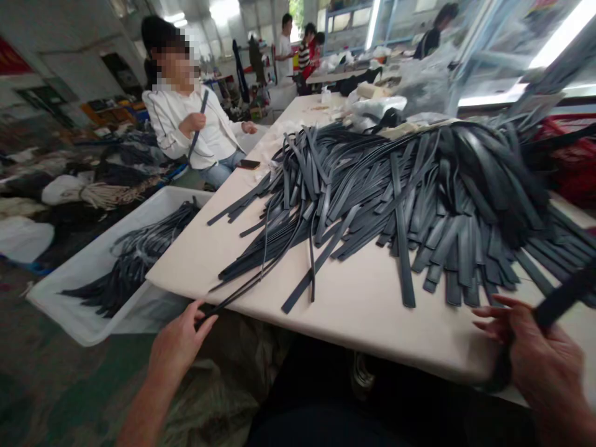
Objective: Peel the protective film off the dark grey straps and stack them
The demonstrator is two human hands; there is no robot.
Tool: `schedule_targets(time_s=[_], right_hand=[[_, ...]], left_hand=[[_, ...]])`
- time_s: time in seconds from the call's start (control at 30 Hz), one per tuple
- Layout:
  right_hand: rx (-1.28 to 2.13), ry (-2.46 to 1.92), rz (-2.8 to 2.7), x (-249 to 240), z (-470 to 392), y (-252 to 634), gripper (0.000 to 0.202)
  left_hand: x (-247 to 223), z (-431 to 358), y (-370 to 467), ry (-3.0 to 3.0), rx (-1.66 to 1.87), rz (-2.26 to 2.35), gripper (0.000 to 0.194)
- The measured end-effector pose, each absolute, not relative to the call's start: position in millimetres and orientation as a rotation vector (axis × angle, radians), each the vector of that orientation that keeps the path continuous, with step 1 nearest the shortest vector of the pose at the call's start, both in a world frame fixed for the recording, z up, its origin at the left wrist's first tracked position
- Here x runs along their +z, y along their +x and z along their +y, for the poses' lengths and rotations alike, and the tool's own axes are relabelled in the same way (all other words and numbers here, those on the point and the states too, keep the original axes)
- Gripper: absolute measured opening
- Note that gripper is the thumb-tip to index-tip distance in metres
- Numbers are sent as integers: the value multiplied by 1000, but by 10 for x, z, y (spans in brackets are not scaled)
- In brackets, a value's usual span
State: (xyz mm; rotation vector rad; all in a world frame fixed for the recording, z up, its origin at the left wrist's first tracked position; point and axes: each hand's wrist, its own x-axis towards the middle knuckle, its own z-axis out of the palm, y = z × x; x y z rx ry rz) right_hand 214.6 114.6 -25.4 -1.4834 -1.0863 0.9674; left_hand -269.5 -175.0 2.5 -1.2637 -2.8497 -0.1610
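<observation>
At the table's near left edge, my left hand (179, 338) pinches the ends of thin dark straps (242, 287) between thumb and fingers. Those straps run up into a large heap of dark blue-grey straps (367, 180), flat and leather-like. My right hand (542, 357), at the lower right, is closed around a wider dark strap (565, 295). Part of that strap hangs below the hand, blurred, over the table edge. Several flat strap ends point toward me between my two hands.
The pale table (358, 323) stretches away from me. Left of it stands a white plastic bin (79, 323) with more straps inside. A person in white (205, 124) beside the table holds a strap. A phone (248, 164) lies on the far left edge; plastic bags (423, 74) are behind the heap.
</observation>
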Motion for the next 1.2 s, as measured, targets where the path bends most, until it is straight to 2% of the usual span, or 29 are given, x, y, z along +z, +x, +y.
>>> schedule_targets(time_s=[0.13,0.37,0.6,0.8,0.87,1.03,1.1,1.2], right_hand=[[1030,-1435,-1043,-261,1134,2042,78],[997,-1472,-1253,-365,1087,2171,69],[925,-1528,-1417,-430,1091,2182,56],[925,-1548,-1463,-387,1064,2179,56],[916,-1564,-1490,-386,1059,2189,57],[930,-1573,-1506,-428,1072,2225,58],[930,-1581,-1509,-429,1076,2228,58],[926,-1557,-1523,-412,1078,2214,56]], left_hand=[[38,-1735,-2688,-1336,-248,-3115,24],[9,-1543,-2464,-1502,-701,-3030,33],[-211,-1249,-2281,-1671,-700,-2596,37],[-340,-1103,-2392,-1570,-762,-2625,40],[-310,-1045,-2437,-1569,-740,-2717,34],[20,-935,-2394,-1690,-731,-3000,19],[290,-998,-2308,-1868,-945,-3169,21],[853,-1226,-2212,-1948,-1414,-3363,36]])
